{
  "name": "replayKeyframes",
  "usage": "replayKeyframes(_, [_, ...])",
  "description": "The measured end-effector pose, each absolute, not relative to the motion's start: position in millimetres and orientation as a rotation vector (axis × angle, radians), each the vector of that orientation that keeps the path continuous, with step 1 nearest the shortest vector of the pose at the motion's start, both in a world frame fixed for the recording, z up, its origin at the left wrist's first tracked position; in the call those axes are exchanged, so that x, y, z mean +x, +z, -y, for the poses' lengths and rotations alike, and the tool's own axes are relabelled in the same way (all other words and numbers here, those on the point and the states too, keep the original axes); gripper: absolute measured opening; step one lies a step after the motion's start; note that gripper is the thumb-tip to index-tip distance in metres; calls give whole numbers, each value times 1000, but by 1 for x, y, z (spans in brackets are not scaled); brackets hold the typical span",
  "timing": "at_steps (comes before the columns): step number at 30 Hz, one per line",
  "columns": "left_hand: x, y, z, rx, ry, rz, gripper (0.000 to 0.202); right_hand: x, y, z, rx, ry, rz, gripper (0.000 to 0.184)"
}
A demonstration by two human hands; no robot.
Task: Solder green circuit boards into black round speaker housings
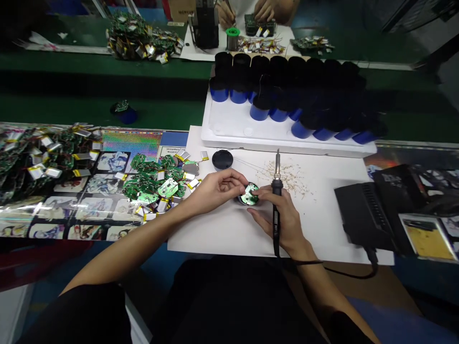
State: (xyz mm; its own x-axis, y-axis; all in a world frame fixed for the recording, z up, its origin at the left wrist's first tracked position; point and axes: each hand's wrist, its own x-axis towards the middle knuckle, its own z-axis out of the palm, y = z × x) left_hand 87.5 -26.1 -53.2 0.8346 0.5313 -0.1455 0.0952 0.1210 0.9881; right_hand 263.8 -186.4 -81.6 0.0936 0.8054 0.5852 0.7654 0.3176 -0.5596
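A green circuit board sits in the round black mouth of a cup on the white work sheet. My left hand pinches the board's left edge with thumb and fingertips. My right hand grips a black soldering iron, its metal tip pointing up and away from the board. The fingers of that hand also press on the board's right side. Just behind my left hand stands a black round cap or cup, with thin wire beside it.
Circuit boards with silver battery cells lie in heaps on the left. A white foam tray behind carries several blue-and-black cups. Pale crumbs lie on the sheet. At right stands a black soldering station. Another person's hands work across the bench.
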Motion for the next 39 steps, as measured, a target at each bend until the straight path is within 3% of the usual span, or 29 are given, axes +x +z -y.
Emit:
replayKeyframes(16, [85,-51,30,1489,329,-486,33,267,-76,185,-1405,144,1729,46])
replayKeyframes(28, [86,-51,32,1547,335,-465,31,242,-55,170,-1418,225,1242,31])
replayKeyframes(39, [86,-50,32,1623,381,-440,30,238,-53,163,-1402,331,1139,26])
